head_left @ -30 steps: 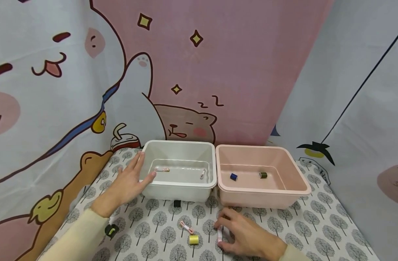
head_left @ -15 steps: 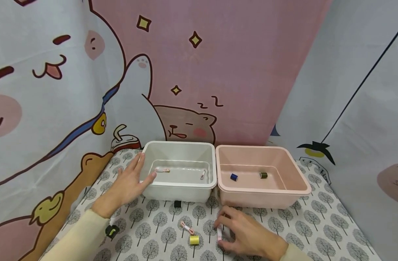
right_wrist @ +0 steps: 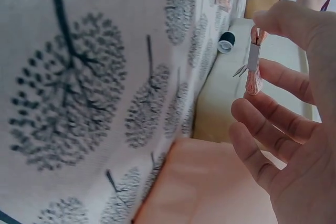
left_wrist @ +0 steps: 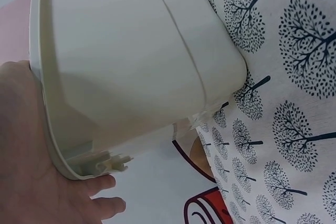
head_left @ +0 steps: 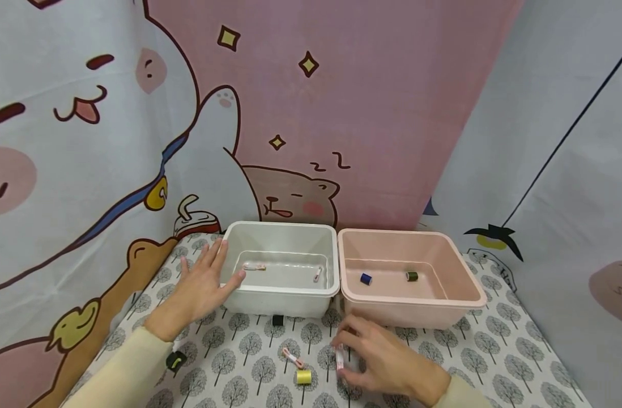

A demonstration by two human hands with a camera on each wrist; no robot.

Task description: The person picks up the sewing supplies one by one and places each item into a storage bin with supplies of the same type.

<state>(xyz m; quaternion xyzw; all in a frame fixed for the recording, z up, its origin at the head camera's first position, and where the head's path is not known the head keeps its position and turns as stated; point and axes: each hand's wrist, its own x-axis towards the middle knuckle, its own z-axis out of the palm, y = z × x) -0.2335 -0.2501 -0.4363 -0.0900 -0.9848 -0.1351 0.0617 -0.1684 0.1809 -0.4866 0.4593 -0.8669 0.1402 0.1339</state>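
My right hand (head_left: 382,360) pinches a small pink embroidery thread skein (right_wrist: 253,59) with a white paper band. In the right wrist view the thumb is at its upper end and a fingertip at its lower end. My left hand (head_left: 201,289) rests on the left rim of the white bin (head_left: 280,300), fingers spread and thumb over the front corner. Inside that bin lie two banded skeins, one pinkish skein (head_left: 255,267) and one pale skein (head_left: 317,274). On the cloth, a pink-and-white skein (head_left: 293,358) lies beside a yellow thread spool (head_left: 303,377).
A pink bin (head_left: 408,311) stands right of the white one, holding a blue spool (head_left: 366,279) and a dark green spool (head_left: 412,276). A black spool (head_left: 277,321) sits just before the white bin. A small dark object (head_left: 175,361) shows by the left sleeve.
My right hand has shifted slightly forward and left, and the pinched skein has moved with it. The left hand stays on the white bin's rim.
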